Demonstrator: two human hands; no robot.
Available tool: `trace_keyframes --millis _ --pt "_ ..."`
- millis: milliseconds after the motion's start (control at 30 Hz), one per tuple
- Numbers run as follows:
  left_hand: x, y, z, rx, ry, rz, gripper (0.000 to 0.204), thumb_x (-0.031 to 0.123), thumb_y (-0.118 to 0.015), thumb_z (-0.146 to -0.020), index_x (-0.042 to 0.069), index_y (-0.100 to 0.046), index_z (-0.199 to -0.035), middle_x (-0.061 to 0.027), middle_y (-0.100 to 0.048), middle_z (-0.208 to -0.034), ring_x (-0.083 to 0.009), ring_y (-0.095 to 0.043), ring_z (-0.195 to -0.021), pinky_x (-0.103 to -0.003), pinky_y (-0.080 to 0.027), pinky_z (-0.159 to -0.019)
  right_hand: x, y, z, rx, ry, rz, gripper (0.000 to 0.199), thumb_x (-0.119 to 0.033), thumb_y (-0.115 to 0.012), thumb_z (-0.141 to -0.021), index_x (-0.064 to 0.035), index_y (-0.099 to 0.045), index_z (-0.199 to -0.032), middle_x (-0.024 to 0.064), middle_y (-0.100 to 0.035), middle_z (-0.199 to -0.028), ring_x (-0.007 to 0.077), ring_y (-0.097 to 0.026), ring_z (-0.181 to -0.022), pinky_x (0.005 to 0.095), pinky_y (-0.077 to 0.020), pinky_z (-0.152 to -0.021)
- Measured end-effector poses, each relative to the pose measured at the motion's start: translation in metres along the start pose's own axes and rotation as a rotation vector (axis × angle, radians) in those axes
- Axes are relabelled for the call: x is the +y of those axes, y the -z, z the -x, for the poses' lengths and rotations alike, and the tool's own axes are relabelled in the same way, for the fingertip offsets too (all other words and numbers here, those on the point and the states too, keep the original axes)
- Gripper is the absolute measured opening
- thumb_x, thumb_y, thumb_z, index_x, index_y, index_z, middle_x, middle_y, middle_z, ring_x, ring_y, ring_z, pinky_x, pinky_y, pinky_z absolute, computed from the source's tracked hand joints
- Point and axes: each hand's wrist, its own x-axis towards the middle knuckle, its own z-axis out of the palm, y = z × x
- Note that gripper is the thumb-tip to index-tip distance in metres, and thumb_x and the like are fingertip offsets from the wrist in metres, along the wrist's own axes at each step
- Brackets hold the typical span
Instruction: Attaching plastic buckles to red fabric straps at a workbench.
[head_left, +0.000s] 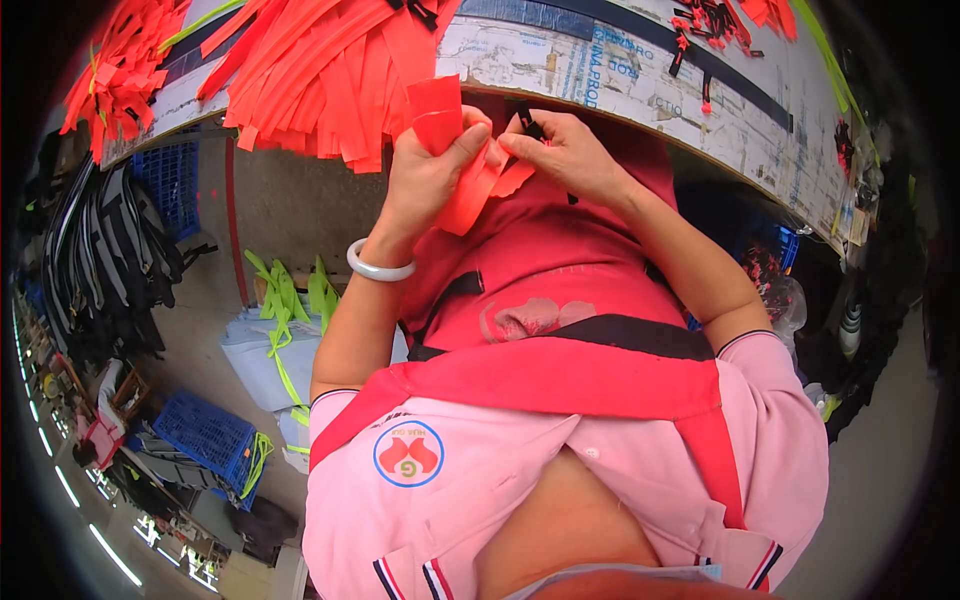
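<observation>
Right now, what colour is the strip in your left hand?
Bright orange-red strip in the left hand, head view.

Near the far tabletop edge, the left hand grips a folded orange strip while the right hand pinches a small black clip at it, with a pile of orange strips lying just left.

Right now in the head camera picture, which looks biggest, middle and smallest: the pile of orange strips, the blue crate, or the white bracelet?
1. Pile of orange strips
2. Blue crate
3. White bracelet

The crate sits farther away, so it may really be bigger than it looks.
</observation>
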Motion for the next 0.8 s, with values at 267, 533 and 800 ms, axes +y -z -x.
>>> trace_keyframes --millis 267,533,800 --pt "0.005 -0.005 -0.001 0.002 0.081 -0.093 0.016 0.005 -0.062 -0.09 -0.003 -0.063 -0.105 -0.0032 -0.061 -0.08 -0.0098 -0.058 -0.075 -0.022 -0.047 -0.067 -0.013 0.004 0.002 -0.216 0.03 0.113 0.025 -0.022 -0.06 -0.087 0.002 -0.06 -0.094 0.0025 -0.057 -0.07 0.0112 -0.048 -0.063 0.0314 -0.0416 -0.057" --pt "0.004 0.001 0.006 0.162 0.001 0.02 0.017 0.005 -0.066 -0.088 -0.002 -0.064 -0.103 -0.0017 -0.063 -0.075 -0.0091 -0.06 -0.068 -0.021 -0.048 -0.063 -0.01 0.022 0.01 -0.307 -0.268 -0.498 0.023 -0.026 -0.053 -0.097 -0.0071 -0.059 -0.109 -0.0005 -0.057 -0.076 0.0012 -0.036 -0.046 0.0187 -0.0216 -0.037" --pt "0.003 -0.019 0.024 -0.01 -0.077 -0.244 0.015 0.004 -0.064 -0.089 -0.002 -0.065 -0.103 -0.0007 -0.062 -0.08 -0.0076 -0.056 -0.072 -0.021 -0.046 -0.065 -0.009 0.015 0.011 -0.072 -0.151 -0.681 0.027 -0.024 -0.051 -0.099 -0.0042 -0.058 -0.116 0.0033 -0.066 -0.093 0.0024 -0.038 -0.048 0.0181 -0.0311 -0.04"
